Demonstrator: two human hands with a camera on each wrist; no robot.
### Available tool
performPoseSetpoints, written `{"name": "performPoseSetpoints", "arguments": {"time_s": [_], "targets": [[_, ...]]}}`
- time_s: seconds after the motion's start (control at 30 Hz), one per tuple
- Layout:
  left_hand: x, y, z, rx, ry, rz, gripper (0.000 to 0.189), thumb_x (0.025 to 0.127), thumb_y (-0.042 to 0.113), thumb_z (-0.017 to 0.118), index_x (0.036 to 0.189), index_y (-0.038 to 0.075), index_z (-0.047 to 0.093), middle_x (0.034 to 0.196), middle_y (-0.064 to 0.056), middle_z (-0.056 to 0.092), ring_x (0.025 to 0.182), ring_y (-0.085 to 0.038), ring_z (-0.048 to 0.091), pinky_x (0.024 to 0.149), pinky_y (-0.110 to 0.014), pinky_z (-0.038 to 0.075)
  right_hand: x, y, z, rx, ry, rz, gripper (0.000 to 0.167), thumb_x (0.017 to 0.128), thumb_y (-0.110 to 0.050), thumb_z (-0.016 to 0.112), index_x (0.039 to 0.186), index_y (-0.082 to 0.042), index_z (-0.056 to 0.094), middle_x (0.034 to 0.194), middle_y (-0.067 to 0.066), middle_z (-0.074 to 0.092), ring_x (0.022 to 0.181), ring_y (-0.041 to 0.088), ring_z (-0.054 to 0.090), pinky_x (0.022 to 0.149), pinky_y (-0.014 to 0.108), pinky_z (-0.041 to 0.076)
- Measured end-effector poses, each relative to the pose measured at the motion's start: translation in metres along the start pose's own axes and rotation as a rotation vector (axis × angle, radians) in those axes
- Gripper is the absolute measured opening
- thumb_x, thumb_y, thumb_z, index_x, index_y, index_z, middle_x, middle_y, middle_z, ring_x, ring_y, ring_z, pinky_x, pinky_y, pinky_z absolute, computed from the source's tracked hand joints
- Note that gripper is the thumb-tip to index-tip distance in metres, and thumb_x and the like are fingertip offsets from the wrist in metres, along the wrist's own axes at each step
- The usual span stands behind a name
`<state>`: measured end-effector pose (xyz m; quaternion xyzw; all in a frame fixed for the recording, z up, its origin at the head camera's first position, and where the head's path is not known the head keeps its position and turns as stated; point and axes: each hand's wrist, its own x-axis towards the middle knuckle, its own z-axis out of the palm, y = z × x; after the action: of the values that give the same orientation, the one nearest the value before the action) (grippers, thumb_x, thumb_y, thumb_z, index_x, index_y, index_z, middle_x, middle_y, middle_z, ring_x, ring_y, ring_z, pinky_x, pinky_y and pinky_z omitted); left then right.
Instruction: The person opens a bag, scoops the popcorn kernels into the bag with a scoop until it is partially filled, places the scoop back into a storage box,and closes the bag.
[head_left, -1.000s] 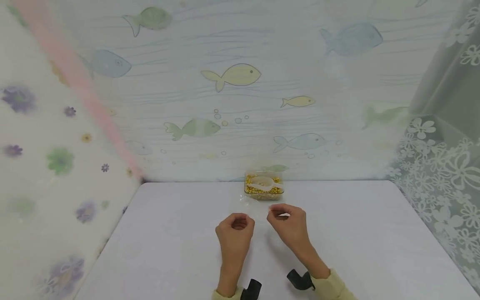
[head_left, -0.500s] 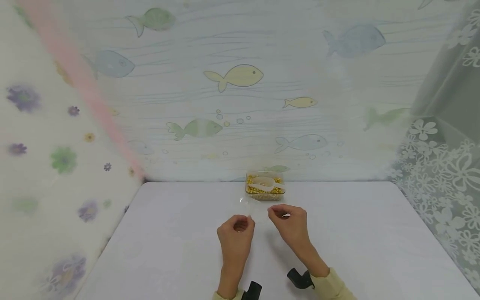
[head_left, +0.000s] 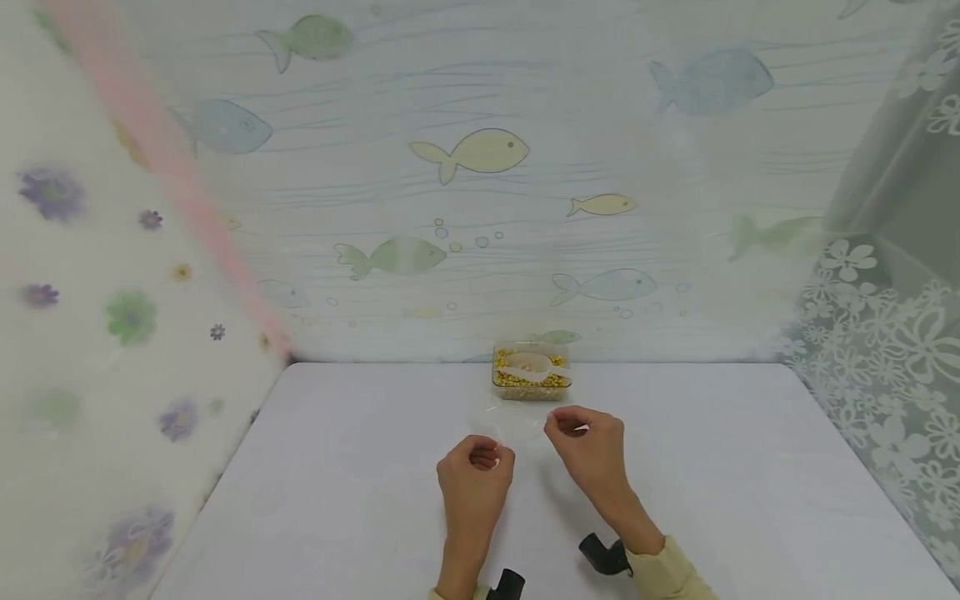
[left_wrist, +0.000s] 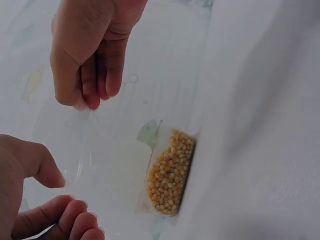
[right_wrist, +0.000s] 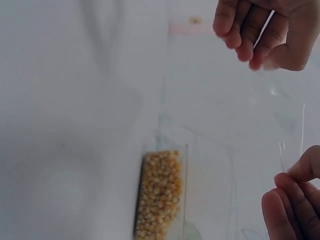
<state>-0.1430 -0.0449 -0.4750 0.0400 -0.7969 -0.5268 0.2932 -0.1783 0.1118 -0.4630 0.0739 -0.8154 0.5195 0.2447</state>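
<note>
A thin clear plastic bag (head_left: 517, 422) hangs between the two hands, showing mostly as glints and faint edges. My left hand (head_left: 476, 482) pinches one side of it between thumb and curled fingers. On the other side my right hand (head_left: 590, 450) holds it with thumb and forefinger, slightly higher in the head view. Seen from the left wrist, the bag's shiny creases (left_wrist: 80, 167) run between both hands. Beyond them stands a clear box (head_left: 532, 392) of yellow corn kernels (right_wrist: 160, 192), with a pale scoop (head_left: 527, 365) lying on top.
The box stands near the back edge of the white table (head_left: 360, 467), in front of a fish-patterned wall covering (head_left: 480, 292). Black wrist camera mounts (head_left: 603, 556) stick out by both sleeves. A lace curtain (head_left: 892, 375) hangs at the right.
The right hand has shifted slightly right and the left hand slightly down. The gap between them is a little wider, and the bag's film is spread between them.
</note>
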Motion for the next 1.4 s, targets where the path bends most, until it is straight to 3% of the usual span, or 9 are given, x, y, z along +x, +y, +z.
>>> {"name": "performPoseSetpoints", "arguments": {"time_s": [0.1,0.23,0.3,0.43,0.57,0.77,1.13,1.27,1.4], "targets": [[0.0,0.001,0.0,0.047,-0.006,0.025,0.015,0.074,0.004,0.08,0.086,0.006,0.072,0.07,0.002,0.065,0.061,-0.011,0.062,0.061,-0.027,0.055,-0.002,-0.001,-0.001,-0.034,-0.031,-0.09,0.009,0.08,0.005,0.076,0.083,-0.004,0.078,0.075,0.001,0.073,0.066,0.01,0.067,0.061,0.024,0.059],[0.003,0.006,-0.004,0.107,-0.003,0.091,0.044,0.074,0.011,0.086,0.114,0.003,0.068,0.088,-0.003,0.066,0.081,-0.017,0.064,0.074,-0.033,0.057,-0.008,-0.005,-0.001,-0.1,-0.157,-0.221,0.015,0.079,0.007,0.078,0.088,-0.005,0.079,0.079,0.001,0.074,0.071,0.008,0.066,0.066,0.024,0.059],[0.006,0.01,-0.007,0.116,0.002,0.149,0.051,0.075,0.01,0.086,0.121,0.003,0.067,0.097,-0.006,0.067,0.091,-0.02,0.065,0.079,-0.038,0.057,-0.01,-0.007,-0.002,-0.126,-0.224,-0.275,0.017,0.079,0.008,0.079,0.088,-0.007,0.079,0.079,0.0,0.074,0.071,0.007,0.065,0.066,0.024,0.059],[0.014,0.013,-0.013,0.116,-0.022,0.289,0.041,0.079,0.003,0.083,0.118,0.003,0.072,0.105,-0.01,0.068,0.097,-0.024,0.067,0.08,-0.043,0.058,-0.011,-0.012,-0.004,-0.153,-0.304,-0.355,0.019,0.08,0.007,0.079,0.09,-0.008,0.08,0.081,-0.003,0.075,0.073,0.008,0.065,0.066,0.025,0.058],[0.019,0.014,-0.016,0.125,-0.095,0.379,0.029,0.08,0.0,0.083,0.108,0.003,0.077,0.101,-0.008,0.068,0.093,-0.022,0.068,0.078,-0.04,0.059,-0.009,-0.017,-0.006,-0.154,-0.307,-0.381,0.019,0.079,0.007,0.08,0.091,-0.007,0.08,0.08,-0.003,0.075,0.074,0.008,0.064,0.065,0.024,0.058],[0.019,0.013,-0.02,0.142,-0.141,0.368,0.026,0.079,-0.001,0.083,0.105,0.004,0.078,0.098,-0.005,0.068,0.09,-0.019,0.068,0.077,-0.038,0.059,-0.005,-0.017,-0.009,-0.134,-0.245,-0.426,0.021,0.077,0.008,0.082,0.091,-0.007,0.08,0.08,-0.004,0.074,0.073,0.005,0.062,0.065,0.018,0.054],[0.019,0.006,-0.021,0.086,0.0,0.353,0.017,0.078,-0.009,0.079,0.091,0.002,0.08,0.083,-0.006,0.072,0.074,-0.017,0.069,0.065,-0.033,0.059,-0.005,-0.017,-0.006,-0.133,-0.178,-0.528,0.025,0.074,0.011,0.082,0.091,-0.006,0.078,0.083,-0.003,0.075,0.075,0.007,0.063,0.066,0.016,0.052],[0.019,0.009,-0.019,0.091,0.036,0.361,0.014,0.078,-0.01,0.079,0.089,-0.001,0.08,0.079,-0.004,0.07,0.071,-0.017,0.068,0.063,-0.033,0.058,-0.008,-0.015,-0.003,-0.163,-0.202,-0.474,0.022,0.074,0.006,0.084,0.092,-0.005,0.078,0.082,0.0,0.075,0.075,0.009,0.065,0.065,0.023,0.055],[0.019,0.009,-0.019,0.088,0.084,0.367,0.015,0.077,-0.011,0.079,0.089,-0.001,0.08,0.08,-0.005,0.07,0.071,-0.019,0.066,0.063,-0.036,0.058,-0.01,-0.015,-0.003,-0.178,-0.217,-0.322,0.016,0.077,0.001,0.085,0.091,-0.005,0.079,0.08,0.0,0.075,0.073,0.009,0.067,0.065,0.026,0.059]]}}
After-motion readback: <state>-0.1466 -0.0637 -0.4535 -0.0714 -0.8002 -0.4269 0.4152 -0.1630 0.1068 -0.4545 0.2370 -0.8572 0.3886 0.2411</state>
